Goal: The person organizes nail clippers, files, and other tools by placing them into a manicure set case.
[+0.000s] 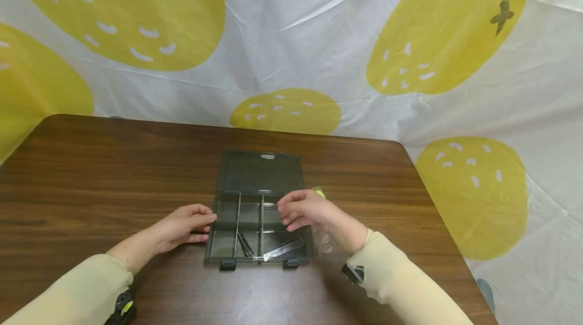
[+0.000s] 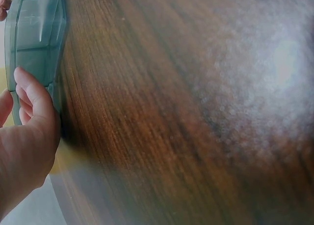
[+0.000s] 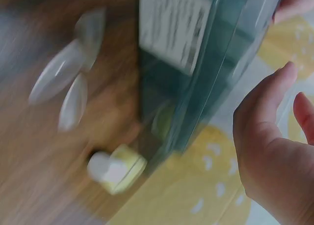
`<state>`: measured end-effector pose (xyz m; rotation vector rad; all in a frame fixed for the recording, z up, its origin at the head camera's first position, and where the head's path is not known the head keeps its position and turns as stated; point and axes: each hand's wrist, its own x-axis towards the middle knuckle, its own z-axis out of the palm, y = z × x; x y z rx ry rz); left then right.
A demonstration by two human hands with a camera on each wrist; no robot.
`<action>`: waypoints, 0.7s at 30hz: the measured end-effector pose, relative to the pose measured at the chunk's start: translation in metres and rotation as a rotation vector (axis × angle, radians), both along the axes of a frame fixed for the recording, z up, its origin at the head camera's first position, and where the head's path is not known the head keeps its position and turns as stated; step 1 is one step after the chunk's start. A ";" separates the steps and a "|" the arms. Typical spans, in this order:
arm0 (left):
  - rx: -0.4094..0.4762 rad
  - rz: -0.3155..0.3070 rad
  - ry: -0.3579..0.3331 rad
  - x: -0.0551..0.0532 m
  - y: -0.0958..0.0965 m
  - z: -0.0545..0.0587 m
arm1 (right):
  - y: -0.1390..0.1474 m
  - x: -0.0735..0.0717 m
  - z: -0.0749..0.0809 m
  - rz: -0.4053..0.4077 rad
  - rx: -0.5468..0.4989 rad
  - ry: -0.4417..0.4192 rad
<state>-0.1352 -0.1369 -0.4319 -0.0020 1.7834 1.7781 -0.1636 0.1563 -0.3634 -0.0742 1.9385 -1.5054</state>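
Observation:
A smoky clear plastic compartment box (image 1: 225,249) lies open on the wooden table, its lid (image 1: 259,173) folded back. One front compartment holds slim black tools (image 1: 245,245); beside them is a shiny flat strip (image 1: 284,249). My left hand (image 1: 184,226) touches the box's left side, thumb near the rim and fingers loosely bent along the wall. Over the right compartments hovers my right hand (image 1: 305,208), fingers loosely bent; nothing shows between them in the right wrist view. That view also shows a white printed label (image 3: 171,28) on the box's side.
Right of the box lie several clear leaf-shaped pieces (image 3: 59,75) and a small yellow item with a white end (image 3: 117,171). Two dark latches (image 1: 227,265) stick out at the box's front. Behind the table (image 1: 114,173) hangs a white cloth with yellow fruit shapes (image 1: 284,110).

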 end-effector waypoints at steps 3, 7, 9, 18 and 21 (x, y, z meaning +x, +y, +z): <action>-0.001 0.000 0.002 0.000 0.000 0.001 | 0.016 -0.007 0.004 -0.045 -0.011 0.022; -0.004 0.001 0.001 0.001 0.000 0.001 | 0.037 -0.017 0.004 -0.123 -0.027 0.035; -0.004 0.000 0.001 0.001 -0.001 0.001 | 0.047 -0.021 0.003 -0.162 -0.029 0.039; -0.010 -0.003 -0.002 0.001 -0.001 0.001 | 0.074 -0.034 -0.013 -0.303 0.082 0.082; -0.010 -0.003 0.003 0.001 -0.001 0.001 | 0.077 -0.038 -0.022 -0.317 0.220 0.126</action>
